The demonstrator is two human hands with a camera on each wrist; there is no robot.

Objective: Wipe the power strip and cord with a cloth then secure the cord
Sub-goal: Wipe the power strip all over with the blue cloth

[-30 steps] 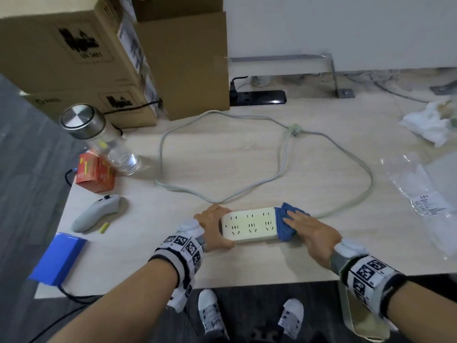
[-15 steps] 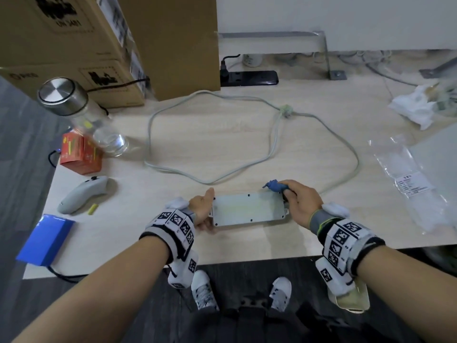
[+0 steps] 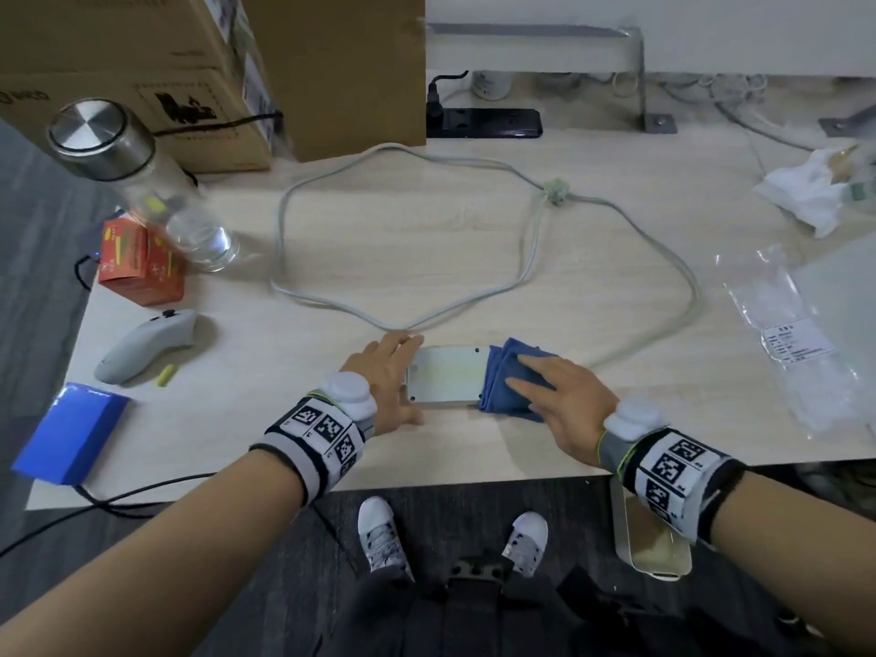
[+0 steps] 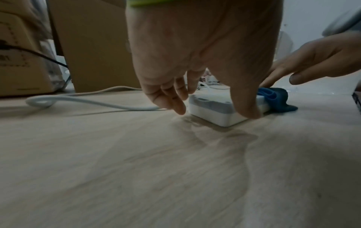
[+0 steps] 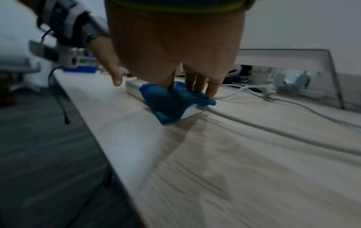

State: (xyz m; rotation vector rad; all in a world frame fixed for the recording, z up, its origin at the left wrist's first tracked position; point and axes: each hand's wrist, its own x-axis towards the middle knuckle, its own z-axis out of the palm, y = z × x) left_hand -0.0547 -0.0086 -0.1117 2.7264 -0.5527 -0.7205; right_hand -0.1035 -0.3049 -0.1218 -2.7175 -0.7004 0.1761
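Observation:
The white power strip (image 3: pixel 445 377) lies back side up near the table's front edge. A folded blue cloth (image 3: pixel 505 381) covers its right end. My right hand (image 3: pixel 545 388) lies flat on the cloth with straight fingers, pressing it onto the strip, as the right wrist view shows with the cloth (image 5: pixel 168 100). My left hand (image 3: pixel 396 379) grips the strip's left end (image 4: pixel 210 106), thumb on the near side and fingers at the far corner. The pale cord (image 3: pixel 526 258) leaves the right end and runs in a wide loop across the table, crossing at a tie (image 3: pixel 554 189).
A glass bottle (image 3: pixel 142 182), a red box (image 3: pixel 142 263), a grey controller (image 3: pixel 147 343) and a blue box (image 3: pixel 71 433) stand left. Cardboard boxes (image 3: pixel 332 64) and a black power strip (image 3: pixel 483 123) are behind. A plastic bag (image 3: pixel 796 343) and crumpled tissue (image 3: pixel 815 187) lie right.
The strip was turned from sockets up to back up. My right hand, which gripped the right end with the cloth during the turn, now lies flat on the cloth.

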